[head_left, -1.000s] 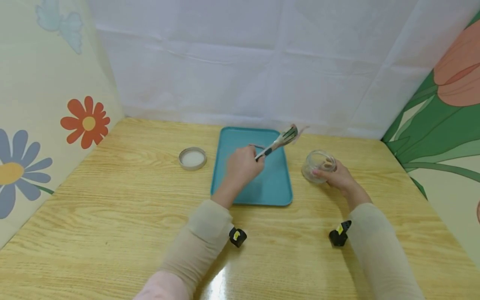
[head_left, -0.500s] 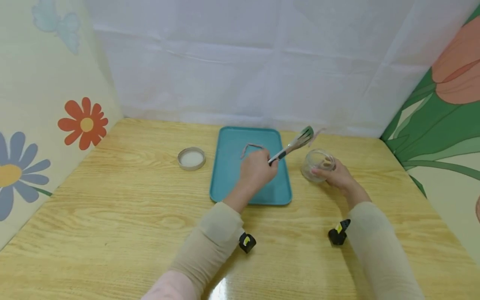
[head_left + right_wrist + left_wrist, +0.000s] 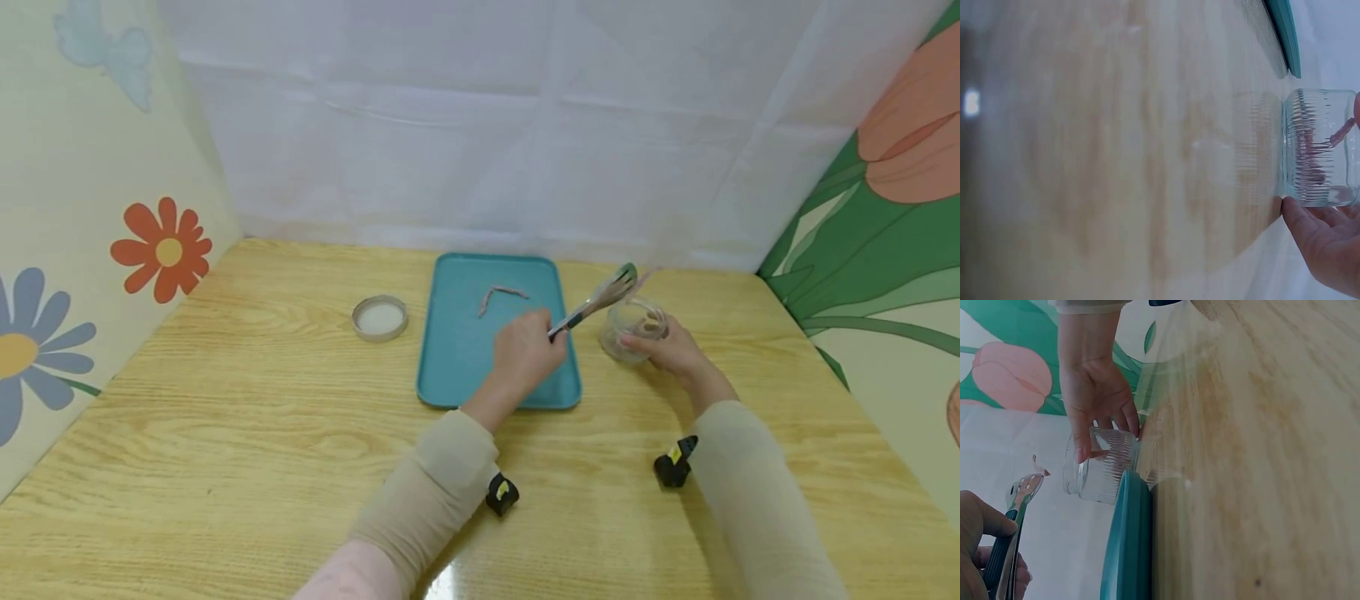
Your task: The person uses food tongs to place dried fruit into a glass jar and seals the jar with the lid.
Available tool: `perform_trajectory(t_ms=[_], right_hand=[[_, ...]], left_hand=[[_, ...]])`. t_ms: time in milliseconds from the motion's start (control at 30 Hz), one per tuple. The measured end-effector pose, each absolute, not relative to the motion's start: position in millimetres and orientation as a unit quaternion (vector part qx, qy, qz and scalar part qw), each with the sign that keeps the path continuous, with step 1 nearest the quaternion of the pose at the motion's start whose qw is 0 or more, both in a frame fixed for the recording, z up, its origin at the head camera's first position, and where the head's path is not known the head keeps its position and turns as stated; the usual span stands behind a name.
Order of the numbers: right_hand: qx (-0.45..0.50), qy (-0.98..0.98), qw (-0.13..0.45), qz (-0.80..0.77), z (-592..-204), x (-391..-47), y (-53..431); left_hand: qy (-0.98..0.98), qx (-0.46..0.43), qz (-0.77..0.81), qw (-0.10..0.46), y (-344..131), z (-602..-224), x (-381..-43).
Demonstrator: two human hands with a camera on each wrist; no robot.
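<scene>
My left hand [image 3: 529,352] grips a pair of metal tongs [image 3: 600,296] with dark handles. At the tongs' tip hangs a thin pinkish strip [image 3: 1040,467], above and beside the jar's mouth. My right hand [image 3: 678,354] holds a clear ribbed glass jar [image 3: 624,343] by its side, the jar standing on the table. Through the glass in the right wrist view, reddish strips [image 3: 1310,156] show inside. Another pinkish strip [image 3: 504,290], bent at an angle, lies on the blue-green tray [image 3: 457,367] under and behind my left hand.
A round shallow lid [image 3: 380,318] with a pale inside lies left of the tray on the wooden table [image 3: 225,400]. A white cloth [image 3: 450,125] hangs behind the table, and flower-printed panels stand at both sides.
My left hand has carried the tongs and strip rightward, from over the tray toward the jar. The strip on the tray has come into fuller view. My right hand keeps its hold on the jar.
</scene>
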State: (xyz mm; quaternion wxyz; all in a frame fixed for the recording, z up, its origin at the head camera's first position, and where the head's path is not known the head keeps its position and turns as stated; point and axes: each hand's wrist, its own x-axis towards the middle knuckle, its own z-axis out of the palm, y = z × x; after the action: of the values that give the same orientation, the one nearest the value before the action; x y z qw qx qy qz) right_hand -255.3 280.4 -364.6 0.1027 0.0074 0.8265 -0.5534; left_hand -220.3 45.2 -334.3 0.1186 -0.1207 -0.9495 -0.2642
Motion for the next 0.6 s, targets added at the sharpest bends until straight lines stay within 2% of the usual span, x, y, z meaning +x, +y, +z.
perform_trajectory(t_ms=[600], right_hand=[[0.017,0.823,0.103,-0.558,-366.5,-255.3,281.2]], left_hand=[[-0.954,-0.117,-0.247,0.125,49.2,-338.2,-219.3]])
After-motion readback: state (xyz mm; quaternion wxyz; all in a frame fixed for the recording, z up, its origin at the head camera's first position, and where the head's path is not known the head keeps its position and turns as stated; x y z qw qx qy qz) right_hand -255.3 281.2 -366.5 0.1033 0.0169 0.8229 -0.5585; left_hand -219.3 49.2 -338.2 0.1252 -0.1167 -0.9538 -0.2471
